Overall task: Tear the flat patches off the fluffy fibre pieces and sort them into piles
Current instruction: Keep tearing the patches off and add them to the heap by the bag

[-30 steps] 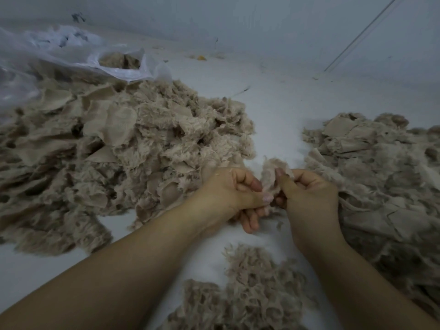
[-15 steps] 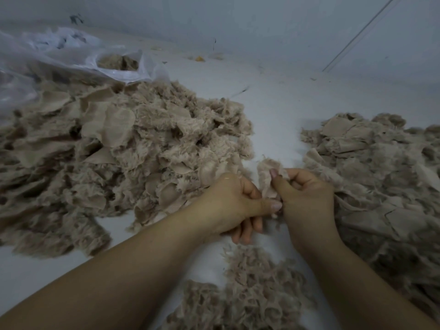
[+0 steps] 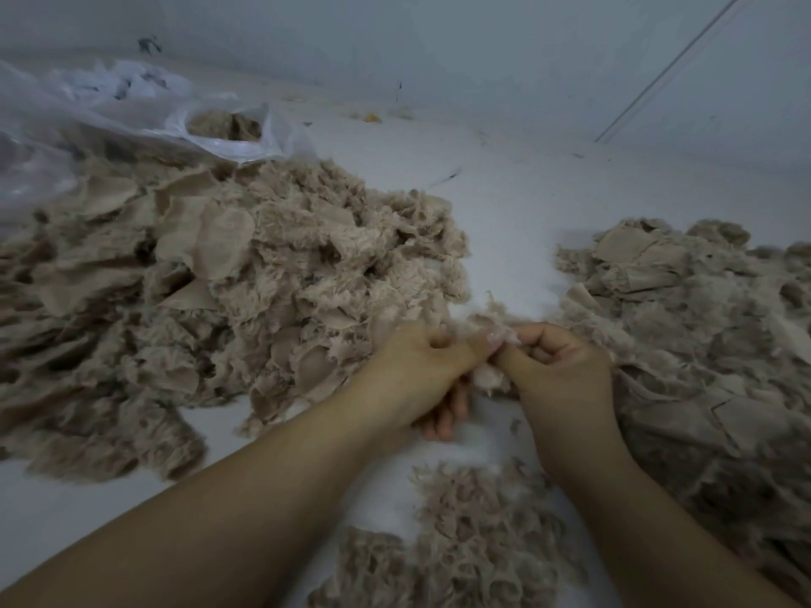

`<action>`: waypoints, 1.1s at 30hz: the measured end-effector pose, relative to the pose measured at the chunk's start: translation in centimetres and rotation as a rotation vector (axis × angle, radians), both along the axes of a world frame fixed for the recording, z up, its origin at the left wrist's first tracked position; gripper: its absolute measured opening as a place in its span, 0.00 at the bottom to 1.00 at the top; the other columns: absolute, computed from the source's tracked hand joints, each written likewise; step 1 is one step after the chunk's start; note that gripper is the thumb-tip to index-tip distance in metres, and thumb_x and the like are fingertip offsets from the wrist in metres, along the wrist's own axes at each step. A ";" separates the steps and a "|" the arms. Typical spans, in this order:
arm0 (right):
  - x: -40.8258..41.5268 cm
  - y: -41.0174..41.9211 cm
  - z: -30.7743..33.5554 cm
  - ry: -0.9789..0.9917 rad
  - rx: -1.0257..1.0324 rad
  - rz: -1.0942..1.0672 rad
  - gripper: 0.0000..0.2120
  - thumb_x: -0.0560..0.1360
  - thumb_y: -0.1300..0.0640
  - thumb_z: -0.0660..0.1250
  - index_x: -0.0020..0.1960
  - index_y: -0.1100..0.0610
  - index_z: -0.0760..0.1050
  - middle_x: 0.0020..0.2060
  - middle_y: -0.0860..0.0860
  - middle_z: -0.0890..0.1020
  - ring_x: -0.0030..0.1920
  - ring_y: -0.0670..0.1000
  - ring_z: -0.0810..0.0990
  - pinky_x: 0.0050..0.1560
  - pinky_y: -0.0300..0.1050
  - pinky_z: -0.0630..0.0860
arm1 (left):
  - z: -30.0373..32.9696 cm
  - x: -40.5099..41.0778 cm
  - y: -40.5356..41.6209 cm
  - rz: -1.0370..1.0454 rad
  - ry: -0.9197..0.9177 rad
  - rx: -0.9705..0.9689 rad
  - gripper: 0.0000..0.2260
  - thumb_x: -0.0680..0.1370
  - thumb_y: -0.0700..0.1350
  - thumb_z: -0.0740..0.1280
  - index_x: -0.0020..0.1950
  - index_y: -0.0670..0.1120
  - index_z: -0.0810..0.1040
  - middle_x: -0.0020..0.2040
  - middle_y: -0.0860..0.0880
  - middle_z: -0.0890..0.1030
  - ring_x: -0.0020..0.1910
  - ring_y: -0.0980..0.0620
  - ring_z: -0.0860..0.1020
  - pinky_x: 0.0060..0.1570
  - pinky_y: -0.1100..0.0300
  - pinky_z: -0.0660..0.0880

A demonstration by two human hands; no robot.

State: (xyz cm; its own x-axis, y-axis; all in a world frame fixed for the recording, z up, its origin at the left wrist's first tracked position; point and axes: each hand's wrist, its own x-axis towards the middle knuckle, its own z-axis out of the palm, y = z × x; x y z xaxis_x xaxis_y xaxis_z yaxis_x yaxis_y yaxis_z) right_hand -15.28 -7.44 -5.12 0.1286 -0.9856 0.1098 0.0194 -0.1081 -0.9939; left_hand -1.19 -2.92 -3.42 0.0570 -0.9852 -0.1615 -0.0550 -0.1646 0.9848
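Both hands close together, thumbs almost touching, so the pull can be short and strong. Left hand (image 3: 412,370) curled tight, pinching one side of a small fluffy piece (image 3: 489,335). Right hand (image 3: 566,366) curled too, thumb pressed on the other side of the same piece. Held just above the white floor (image 3: 504,204), right between the fingers, probably so the flat patch can be ripped off. Patch itself too small and hidden to make out. Left of the fingers, a big unsorted heap (image 3: 219,300), likely still waiting. Right of the fingers, a pile with flat patches (image 3: 684,309). Under the wrists, a little fluffy pile (image 3: 474,537), close by for easy dropping.
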 end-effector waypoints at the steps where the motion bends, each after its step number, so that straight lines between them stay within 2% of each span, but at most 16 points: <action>1: -0.1 0.0 0.0 0.012 -0.019 0.011 0.07 0.73 0.62 0.75 0.37 0.61 0.81 0.31 0.63 0.81 0.29 0.55 0.77 0.31 0.51 0.77 | -0.1 -0.1 0.0 0.080 0.051 -0.072 0.17 0.74 0.53 0.72 0.43 0.40 0.72 0.24 0.42 0.75 0.17 0.47 0.70 0.17 0.64 0.65; 4: 0.2 0.2 0.2 -0.007 -0.037 0.054 0.09 0.75 0.59 0.73 0.37 0.59 0.81 0.29 0.59 0.80 0.30 0.53 0.76 0.32 0.47 0.76 | -0.2 -0.1 -0.2 0.152 0.047 -0.379 0.09 0.77 0.37 0.70 0.46 0.43 0.70 0.30 0.36 0.74 0.21 0.48 0.72 0.21 0.62 0.68; 5: 0.2 0.2 0.2 -0.028 -0.038 0.034 0.08 0.77 0.58 0.71 0.39 0.57 0.82 0.29 0.54 0.81 0.30 0.50 0.77 0.32 0.44 0.76 | -0.3 0.2 -0.3 0.183 -0.110 -0.531 0.08 0.76 0.35 0.69 0.44 0.44 0.71 0.31 0.37 0.74 0.24 0.51 0.72 0.23 0.61 0.69; 8: 0.1 -0.5 -0.1 -0.067 -0.003 -0.079 0.05 0.80 0.57 0.66 0.55 0.54 0.79 0.34 0.44 0.83 0.29 0.44 0.79 0.30 0.35 0.74 | -0.7 1.5 -0.7 0.310 -0.879 -0.867 0.05 0.72 0.33 0.66 0.42 0.42 0.78 0.36 0.47 0.78 0.31 0.48 0.75 0.27 0.55 0.72; 9: 0.1 -0.7 -0.3 -0.054 0.027 -0.089 0.08 0.81 0.57 0.65 0.60 0.54 0.77 0.37 0.42 0.84 0.29 0.43 0.80 0.29 0.34 0.74 | -0.6 2.0 -0.8 0.341 -1.077 -0.821 0.05 0.72 0.34 0.67 0.44 0.42 0.80 0.38 0.46 0.80 0.33 0.45 0.77 0.27 0.54 0.73; 11: 0.2 -1.0 -0.7 -0.001 0.100 -0.079 0.15 0.82 0.57 0.63 0.68 0.55 0.72 0.42 0.45 0.85 0.28 0.43 0.81 0.27 0.33 0.73 | -0.1 2.5 -0.9 0.319 -1.411 -0.501 0.06 0.73 0.37 0.67 0.46 0.45 0.81 0.44 0.45 0.80 0.40 0.42 0.80 0.29 0.57 0.69; 13: 0.4 -1.1 -1.1 0.043 0.141 -0.061 0.15 0.82 0.57 0.62 0.69 0.56 0.72 0.33 0.48 0.84 0.26 0.44 0.80 0.25 0.33 0.72 | 0.4 2.3 -0.9 0.253 -1.602 -0.220 0.08 0.74 0.39 0.64 0.48 0.46 0.80 0.51 0.46 0.76 0.49 0.44 0.77 0.33 0.58 0.63; 14: 0.5 -1.1 -1.1 0.059 0.146 -0.056 0.14 0.82 0.57 0.62 0.67 0.56 0.74 0.28 0.48 0.82 0.25 0.44 0.80 0.24 0.34 0.72 | 0.8 2.1 -0.7 0.235 -1.650 -0.177 0.08 0.73 0.38 0.63 0.48 0.45 0.80 0.53 0.44 0.73 0.52 0.43 0.75 0.34 0.57 0.63; 17: 0.6 -0.8 -1.2 0.129 0.099 -0.044 0.09 0.83 0.57 0.62 0.60 0.54 0.78 0.22 0.47 0.79 0.22 0.45 0.77 0.20 0.35 0.68 | 1.3 1.4 -0.5 0.272 -1.643 -0.471 0.06 0.67 0.36 0.66 0.43 0.40 0.78 0.48 0.40 0.74 0.47 0.39 0.74 0.33 0.54 0.68; 19: 0.7 -0.6 -1.1 0.152 0.043 -0.048 0.08 0.83 0.58 0.61 0.56 0.54 0.79 0.22 0.45 0.78 0.20 0.45 0.74 0.19 0.35 0.67 | 0.9 0.4 -0.9 0.182 -1.533 -0.658 0.11 0.70 0.37 0.67 0.51 0.39 0.78 0.50 0.40 0.76 0.47 0.40 0.76 0.37 0.49 0.75; 21: 0.8 -0.5 -1.1 0.156 0.004 -0.051 0.10 0.82 0.61 0.61 0.53 0.56 0.81 0.21 0.44 0.77 0.19 0.44 0.72 0.20 0.36 0.67 | 0.4 -0.8 -1.7 -0.034 -1.435 -0.550 0.21 0.76 0.42 0.66 0.69 0.42 0.70 0.61 0.43 0.74 0.53 0.43 0.77 0.44 0.46 0.77; 23: 0.9 -0.4 -0.9 0.122 0.010 -0.072 0.10 0.82 0.62 0.61 0.52 0.55 0.81 0.23 0.44 0.78 0.20 0.43 0.73 0.21 0.36 0.68 | -0.5 -1.3 -2.6 -0.152 -1.450 -0.421 0.27 0.78 0.45 0.64 0.75 0.45 0.60 0.63 0.46 0.73 0.54 0.45 0.78 0.41 0.52 0.75; 26: 0.7 -0.7 -0.8 0.057 0.041 -0.120 0.11 0.81 0.66 0.61 0.52 0.51 0.77 0.42 0.50 0.84 0.27 0.42 0.78 0.25 0.36 0.72 | -0.8 -1.4 -2.8 -0.079 -1.396 -0.433 0.13 0.77 0.44 0.64 0.62 0.46 0.72 0.54 0.46 0.77 0.50 0.44 0.79 0.37 0.55 0.68; 28: 0.7 -1.0 -0.9 0.080 0.072 -0.100 0.11 0.82 0.66 0.60 0.59 0.55 0.76 0.48 0.56 0.82 0.25 0.44 0.77 0.26 0.36 0.72 | -0.6 -1.2 -2.7 -0.073 -1.379 -0.447 0.07 0.77 0.42 0.63 0.54 0.45 0.76 0.50 0.46 0.77 0.49 0.43 0.78 0.38 0.55 0.67; 31: 0.7 -1.5 -1.0 0.092 0.184 -0.070 0.16 0.82 0.66 0.58 0.70 0.62 0.71 0.56 0.64 0.81 0.27 0.48 0.80 0.25 0.38 0.75 | -0.9 -0.6 -2.7 -0.046 -1.418 -0.380 0.07 0.77 0.40 0.61 0.51 0.45 0.78 0.51 0.46 0.77 0.50 0.45 0.79 0.40 0.54 0.71; 33: 0.6 -1.6 -0.9 0.062 0.245 -0.041 0.17 0.82 0.67 0.57 0.70 0.63 0.70 0.59 0.64 0.80 0.31 0.51 0.83 0.28 0.39 0.78 | -1.1 0.5 -2.8 0.008 -1.436 -0.311 0.10 0.77 0.38 0.60 0.53 0.45 0.78 0.53 0.46 0.77 0.52 0.44 0.79 0.44 0.53 0.76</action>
State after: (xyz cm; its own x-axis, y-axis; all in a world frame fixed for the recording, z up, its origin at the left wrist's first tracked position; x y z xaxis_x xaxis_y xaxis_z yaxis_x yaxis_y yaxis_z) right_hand -14.63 -9.05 -6.01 0.0872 -0.9863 -0.1404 -0.0423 0.1371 -0.9897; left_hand -0.69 -5.74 -4.54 -0.0122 -0.9678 0.2514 -0.9961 0.0338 0.0815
